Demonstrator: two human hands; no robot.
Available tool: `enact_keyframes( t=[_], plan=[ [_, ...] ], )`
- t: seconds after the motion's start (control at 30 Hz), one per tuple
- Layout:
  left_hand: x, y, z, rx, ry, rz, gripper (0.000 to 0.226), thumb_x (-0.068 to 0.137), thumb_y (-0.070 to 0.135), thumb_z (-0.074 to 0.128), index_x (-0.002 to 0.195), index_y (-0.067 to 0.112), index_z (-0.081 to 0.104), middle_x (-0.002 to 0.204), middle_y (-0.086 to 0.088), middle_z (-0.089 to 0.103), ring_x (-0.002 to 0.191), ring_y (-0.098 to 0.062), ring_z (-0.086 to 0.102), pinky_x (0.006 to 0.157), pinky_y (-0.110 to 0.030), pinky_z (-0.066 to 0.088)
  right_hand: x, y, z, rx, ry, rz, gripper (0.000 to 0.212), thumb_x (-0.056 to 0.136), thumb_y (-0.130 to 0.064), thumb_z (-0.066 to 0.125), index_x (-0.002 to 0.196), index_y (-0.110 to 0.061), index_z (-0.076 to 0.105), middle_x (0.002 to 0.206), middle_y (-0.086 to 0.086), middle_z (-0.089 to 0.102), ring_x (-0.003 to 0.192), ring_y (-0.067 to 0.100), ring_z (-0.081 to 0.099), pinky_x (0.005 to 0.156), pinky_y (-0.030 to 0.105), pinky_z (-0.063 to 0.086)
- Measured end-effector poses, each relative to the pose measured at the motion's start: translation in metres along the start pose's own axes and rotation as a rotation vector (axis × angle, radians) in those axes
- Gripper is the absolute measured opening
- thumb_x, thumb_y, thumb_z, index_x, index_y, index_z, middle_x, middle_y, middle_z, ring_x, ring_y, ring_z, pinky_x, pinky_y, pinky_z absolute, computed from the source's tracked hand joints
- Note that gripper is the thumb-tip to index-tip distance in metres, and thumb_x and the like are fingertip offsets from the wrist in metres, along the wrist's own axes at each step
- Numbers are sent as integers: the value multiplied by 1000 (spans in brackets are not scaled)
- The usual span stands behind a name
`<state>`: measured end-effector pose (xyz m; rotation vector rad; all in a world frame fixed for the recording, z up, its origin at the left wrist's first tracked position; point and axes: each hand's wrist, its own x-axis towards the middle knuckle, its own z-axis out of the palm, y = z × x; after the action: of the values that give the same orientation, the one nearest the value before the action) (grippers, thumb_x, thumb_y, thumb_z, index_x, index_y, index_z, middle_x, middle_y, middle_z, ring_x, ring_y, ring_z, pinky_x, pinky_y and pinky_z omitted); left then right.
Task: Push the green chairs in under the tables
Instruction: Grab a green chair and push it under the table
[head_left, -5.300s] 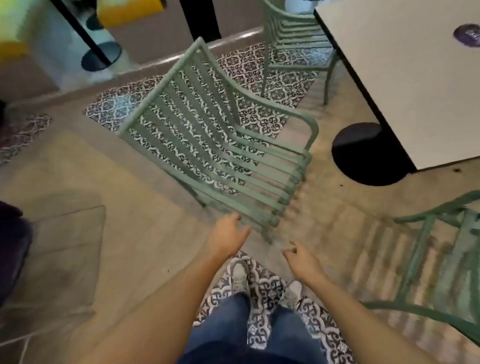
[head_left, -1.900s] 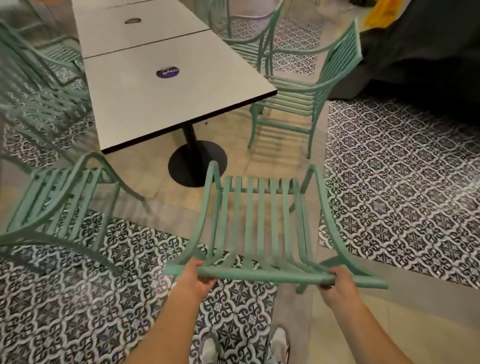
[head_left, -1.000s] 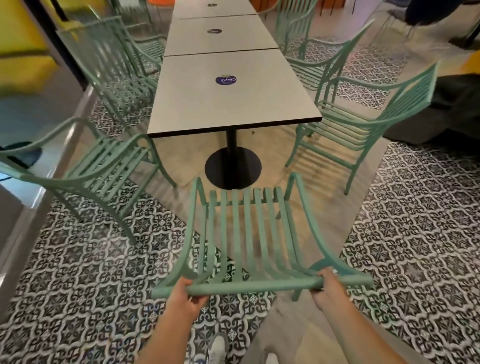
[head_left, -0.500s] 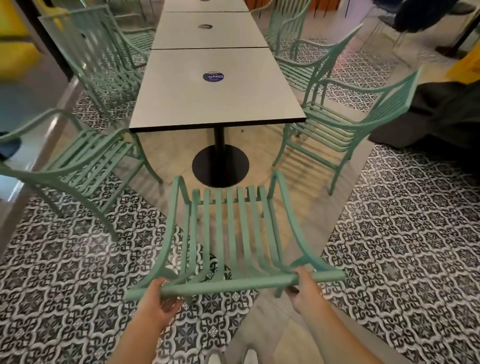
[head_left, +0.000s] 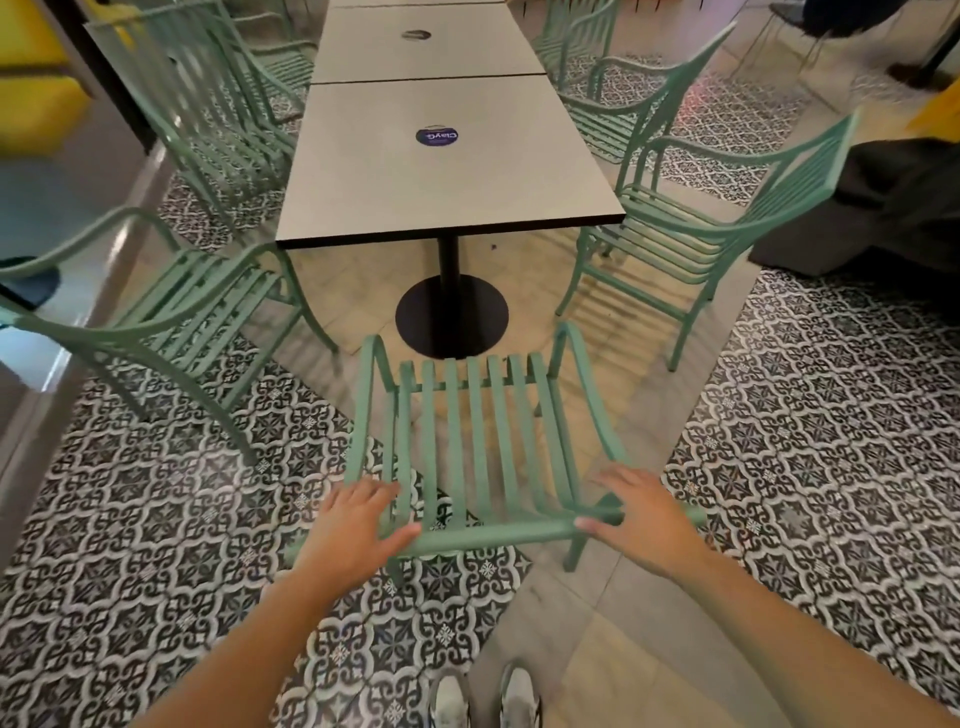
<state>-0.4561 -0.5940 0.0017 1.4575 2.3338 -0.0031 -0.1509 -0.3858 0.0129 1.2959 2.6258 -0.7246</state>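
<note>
the mint-green slatted metal armchair (head_left: 483, 447) stands on the floor directly in front of the person, its seat facing the end of the pale rectangular surface (head_left: 441, 171) with a dark edge. its front edge sits just short of the round black pedestal base (head_left: 451, 316), and the seat is not under the surface. the back legs rest where patterned black-and-white tile (head_left: 156, 545) meets plain beige floor (head_left: 597, 649).

the left hand (head_left: 358, 525) lies over the left end of the chair's top rail, fingers spread and fairly straight, thumb reaching along the rail; the grip is loose and open, resting rather than clasping. the right hand (head_left: 641, 514) lies over the right end of the same rail, fingers extended toward the armrest, thumb tip on the rail, likewise an open grip.

a second green slatted chair (head_left: 171, 306) stands to the left of the surface, angled and pulled out. a third green chair (head_left: 696, 228) stands to the right, its seat just beside the surface's corner. more green chairs line both sides farther back, blurred on the left. a round dark-blue sticker (head_left: 437, 136) sits on the nearest surface. a second pale surface (head_left: 426, 52) abuts it beyond. grey sneakers (head_left: 483, 696) show at the bottom edge.
</note>
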Motion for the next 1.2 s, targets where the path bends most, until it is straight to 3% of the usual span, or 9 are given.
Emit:
enact_keyframes(
  t=[0.07,0.17,0.23,0.43,0.67,0.8,0.9,1.07,1.2],
  plan=[
    [-3,6,0,115,-97,160,94,74,83,7,147,30,33,148,7,40,138,-15,35,119,-39,20,-2,2,12,-187,-142,-57,114,52,-96,3,141,-37,41,143,-12,44,134,12,36,117,41,20],
    [-9,14,3,99,-136,164,69,86,73,31,141,32,43,132,12,54,115,-9,55,103,-32,45,-5,6,21,-281,-148,-60,125,44,-95,-20,137,-39,43,138,-17,47,133,9,37,116,43,12],
    [-10,18,8,71,-90,172,49,94,60,40,133,32,50,121,15,57,102,-4,59,92,-26,51,-4,9,23,-292,-141,-74,125,45,-93,-24,133,-40,46,131,-20,51,127,8,42,115,43,13],
    [-5,18,15,122,-7,219,46,95,57,34,130,32,52,113,16,61,96,-4,62,85,-24,53,5,14,19,-266,-108,-125,118,43,-94,-23,112,-36,53,109,-16,60,106,10,54,82,34,30],
    [21,18,17,108,15,170,72,79,71,14,128,35,52,108,17,61,90,-2,62,81,-24,55,36,17,2,-257,-110,-173,110,42,-95,-17,99,-33,53,96,-12,61,96,11,57,74,34,33],
    [42,23,4,106,-3,147,50,90,63,30,121,33,54,101,18,60,86,-1,61,81,-22,55,63,18,-13,-313,-154,-197,61,77,-80,27,102,-31,54,97,-12,60,99,14,57,75,35,32],
    [59,26,-3,100,-16,126,41,93,58,37,119,32,55,99,17,59,85,-1,61,82,-23,55,80,18,-22,-322,-149,-208,41,87,-69,40,97,-31,51,91,-13,56,97,15,57,75,35,32],
    [88,21,-15,117,28,131,70,77,75,10,108,32,55,93,16,60,81,-3,61,78,-26,56,110,16,-38,-316,-142,-220,39,88,-68,41,95,-31,51,89,-13,53,94,16,57,76,36,35],
    [115,11,-26,99,22,113,55,85,68,25,110,31,56,93,15,61,81,-5,62,76,-28,57,140,17,-43,-292,-112,-241,60,69,-86,16,86,-36,43,84,-13,53,84,13,54,72,35,35]
  ],
)
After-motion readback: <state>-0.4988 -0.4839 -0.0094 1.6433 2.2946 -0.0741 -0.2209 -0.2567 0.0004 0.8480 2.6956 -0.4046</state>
